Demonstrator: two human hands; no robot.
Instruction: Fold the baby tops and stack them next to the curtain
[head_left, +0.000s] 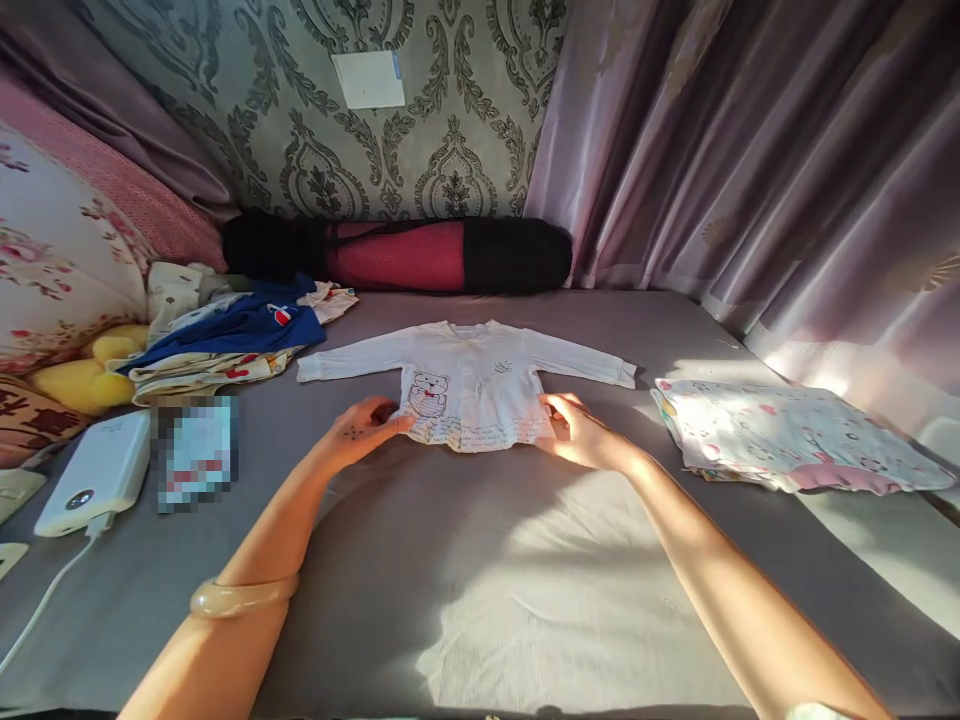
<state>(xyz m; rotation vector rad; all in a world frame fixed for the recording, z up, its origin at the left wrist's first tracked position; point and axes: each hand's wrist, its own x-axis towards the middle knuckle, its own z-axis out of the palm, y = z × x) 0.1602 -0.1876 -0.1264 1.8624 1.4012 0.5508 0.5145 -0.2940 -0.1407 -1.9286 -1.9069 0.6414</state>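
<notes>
A small white long-sleeved baby shirt [480,385] lies spread flat on the grey bed sheet, its neck away from me and both sleeves stretched out sideways. It has a bear print on its left side and rows of small lettering along the hem. My left hand [369,430] pinches the shirt's lower left edge between thumb and fingers. At the lower right edge, my right hand [583,430] grips the fabric in the same way. A pale bangle [244,597] circles my left forearm.
Rumpled clothes [232,330] lie at the back left, beside a yellow plush [90,375]. A white power bank [97,470] with a cable sits at left. Folded clothes [795,430] are stacked at right. A black and red roll [397,255] lies along the wall.
</notes>
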